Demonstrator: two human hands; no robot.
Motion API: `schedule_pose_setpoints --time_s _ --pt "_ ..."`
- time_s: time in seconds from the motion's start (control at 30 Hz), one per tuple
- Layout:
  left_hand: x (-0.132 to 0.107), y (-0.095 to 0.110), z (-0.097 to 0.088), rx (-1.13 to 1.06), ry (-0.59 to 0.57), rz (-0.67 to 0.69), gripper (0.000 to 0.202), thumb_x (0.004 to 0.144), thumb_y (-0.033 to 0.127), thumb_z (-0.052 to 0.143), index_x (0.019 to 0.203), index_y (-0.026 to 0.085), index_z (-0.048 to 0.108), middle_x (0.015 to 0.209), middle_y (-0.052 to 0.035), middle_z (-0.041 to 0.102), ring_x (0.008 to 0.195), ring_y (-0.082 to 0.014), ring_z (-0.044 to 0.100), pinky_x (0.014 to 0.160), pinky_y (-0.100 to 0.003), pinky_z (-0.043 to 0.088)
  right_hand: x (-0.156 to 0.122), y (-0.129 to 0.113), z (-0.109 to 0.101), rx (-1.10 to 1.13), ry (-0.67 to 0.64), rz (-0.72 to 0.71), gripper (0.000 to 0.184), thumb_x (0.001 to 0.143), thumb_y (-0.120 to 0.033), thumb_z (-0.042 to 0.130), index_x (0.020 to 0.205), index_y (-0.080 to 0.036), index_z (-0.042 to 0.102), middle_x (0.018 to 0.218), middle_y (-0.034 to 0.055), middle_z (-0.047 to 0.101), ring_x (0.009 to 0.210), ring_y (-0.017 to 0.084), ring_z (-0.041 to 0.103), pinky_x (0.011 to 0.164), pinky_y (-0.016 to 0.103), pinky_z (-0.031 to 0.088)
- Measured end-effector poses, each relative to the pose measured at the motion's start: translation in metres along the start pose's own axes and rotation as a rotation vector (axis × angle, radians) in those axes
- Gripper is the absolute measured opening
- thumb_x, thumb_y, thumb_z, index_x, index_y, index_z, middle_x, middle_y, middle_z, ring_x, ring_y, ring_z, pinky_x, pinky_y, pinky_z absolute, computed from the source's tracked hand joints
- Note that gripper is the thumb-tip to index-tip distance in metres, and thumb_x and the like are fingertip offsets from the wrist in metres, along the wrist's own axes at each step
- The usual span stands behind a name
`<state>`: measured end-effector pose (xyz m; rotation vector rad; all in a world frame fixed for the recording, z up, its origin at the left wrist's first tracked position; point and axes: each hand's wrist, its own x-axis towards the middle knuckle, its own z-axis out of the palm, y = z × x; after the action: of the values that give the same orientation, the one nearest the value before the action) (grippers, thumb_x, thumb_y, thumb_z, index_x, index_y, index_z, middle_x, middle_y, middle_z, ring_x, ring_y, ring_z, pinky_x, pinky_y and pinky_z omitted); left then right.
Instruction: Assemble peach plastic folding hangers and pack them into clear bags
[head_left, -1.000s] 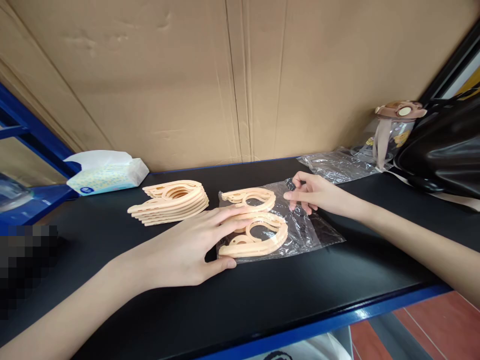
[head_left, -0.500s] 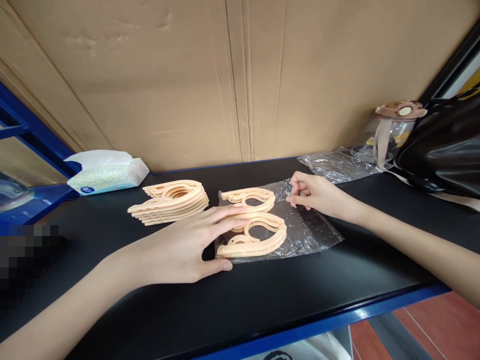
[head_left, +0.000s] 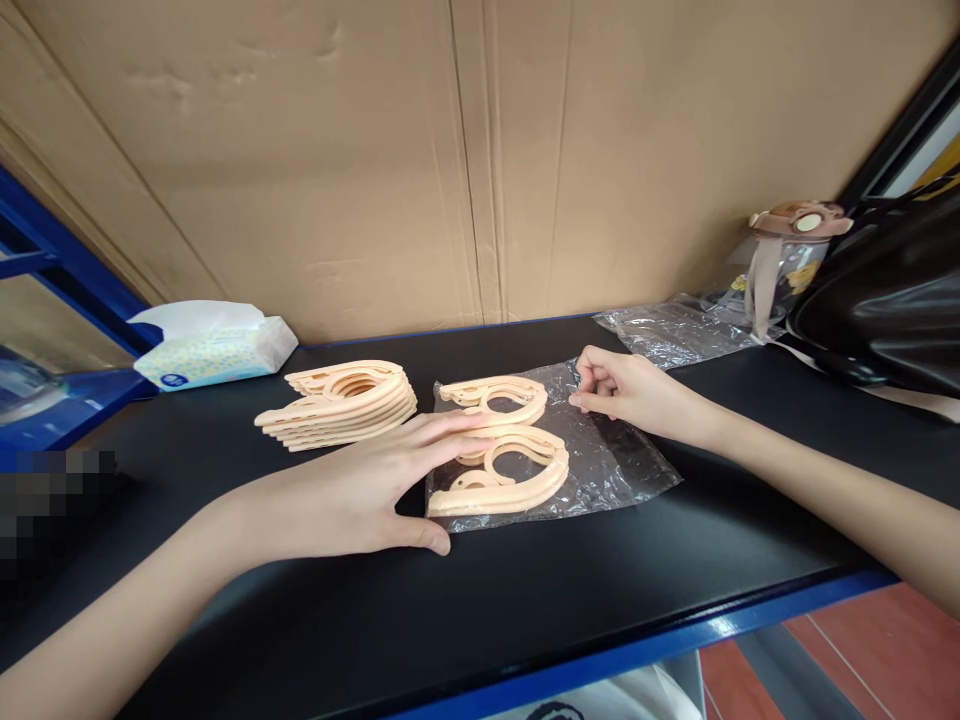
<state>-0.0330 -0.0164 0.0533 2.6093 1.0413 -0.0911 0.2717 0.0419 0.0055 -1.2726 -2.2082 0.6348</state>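
Note:
Two peach folding clothes hangers (head_left: 534,492) lie side by side in a clear plastic bag (head_left: 600,475) on the black tabletop. My left hand (head_left: 352,495) rests on them with fingers stretched out flat and the thumb spread over the bag's near left corner. My right hand (head_left: 626,392) is closed in a pinch at the bag's far right edge, thumb against curled fingers. A neat stack of several matching hangers (head_left: 341,405) stands just beyond my left hand, touching nothing else.
A tissue pack (head_left: 217,345) sits at the back left. Another clear plastic bag (head_left: 664,335) lies at the back right, near a strapped water bottle (head_left: 799,260) and a black bag (head_left: 885,290). A cardboard wall (head_left: 360,170) closes off the back; the blue table edge (head_left: 645,640) runs in front.
The bag with the two hangers has slid slightly left, and both my hands have shifted a little left with it. The stack has stayed in place.

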Motion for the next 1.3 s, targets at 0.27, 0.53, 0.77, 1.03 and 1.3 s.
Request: schedule_pose_setpoints --time_s 0.27,0.53,0.77,1.03,1.3 --pt "-0.003 0.000 -0.009 0.058 0.191 -0.082 0.067 0.081 0.058 0.060 0.141 0.041 0.035 0.154 0.0021 0.028 0.139 -0.0283 0.029 0.112 -0.048 0.029 -0.002 -0.007 -0.007 -0.031 0.073 0.014 0.023 0.085 -0.039 0.056 0.079 -0.023 0.041 0.064 -0.0028 0.061 0.058 0.014 0.058 0.057 0.027 0.039" --pt "-0.026 -0.052 -0.048 0.151 0.322 -0.337 0.078 0.079 0.067 0.054 0.140 0.023 0.036 0.154 -0.0091 0.026 0.141 -0.0311 0.018 0.113 -0.051 0.014 -0.003 -0.010 -0.009 -0.057 0.095 -0.017 0.019 0.087 -0.041 0.055 0.088 -0.022 0.050 0.069 -0.0021 0.064 0.057 0.013 0.057 0.058 0.027 0.040" --pt "-0.045 -0.082 -0.060 0.076 0.183 -0.484 0.070 0.084 0.063 0.051 0.137 0.019 0.041 0.152 -0.0104 0.029 0.136 -0.0315 0.029 0.111 -0.048 0.020 -0.004 -0.012 -0.009 -0.094 0.071 -0.008 0.019 0.087 -0.040 0.053 0.089 -0.022 0.054 0.066 -0.0021 0.064 0.057 0.013 0.056 0.058 0.027 0.040" --pt "-0.043 -0.086 -0.051 0.020 0.279 -0.555 0.079 0.069 0.075 0.058 0.127 0.023 0.051 0.139 -0.0059 0.049 0.115 -0.0324 0.052 0.098 -0.040 0.038 -0.004 -0.011 -0.009 -0.102 0.082 -0.028 0.020 0.087 -0.041 0.053 0.089 -0.021 0.057 0.067 -0.0014 0.064 0.057 0.013 0.056 0.057 0.027 0.040" --pt "-0.034 -0.064 -0.060 0.033 0.348 -0.558 0.079 0.072 0.070 0.059 0.131 0.020 0.043 0.127 -0.0077 0.054 0.115 -0.0312 0.051 0.095 -0.039 0.039 -0.005 -0.014 -0.009 -0.092 0.126 -0.038 0.020 0.086 -0.039 0.055 0.091 -0.021 0.059 0.070 -0.0010 0.065 0.057 0.012 0.055 0.056 0.026 0.040"
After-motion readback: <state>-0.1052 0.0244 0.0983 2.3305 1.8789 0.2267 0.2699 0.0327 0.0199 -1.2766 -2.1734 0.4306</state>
